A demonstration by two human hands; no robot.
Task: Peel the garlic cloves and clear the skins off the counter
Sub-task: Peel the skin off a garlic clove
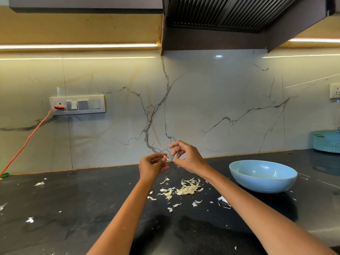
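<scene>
Garlic clove [167,158] is up in the air, held above the surface [77,203], a bit to the left of and above the blue bowl [263,175]. Left hand [153,165] has its fingers curled around the clove, pinching it, while the right hand [185,156] nips a thin bit of skin at the clove's end between thumb and forefinger, other fingers fanned out loosely. So both sets of fingers are closed on something, clove on the left, skin on the right.

Pile of skins [185,189] sits on the surface just left of the bowl, under the hands, with stray flakes [39,183] scattered well off to the bowl's left too. Can't tell whether anything is in the bowl from this angle.

Stuff that could go wrong, as a guess: the skin looks papery, so it probably tears partway and leaves bits stuck to the clove. The clove is small and only pinched, so a hard tug might pop it out and send it bouncing across the dark surface. Those flakes are so light that a quick arm sweep or a breath would likely scatter them further from the bowl, even off the front edge, making the cleanup more annoying.
</scene>
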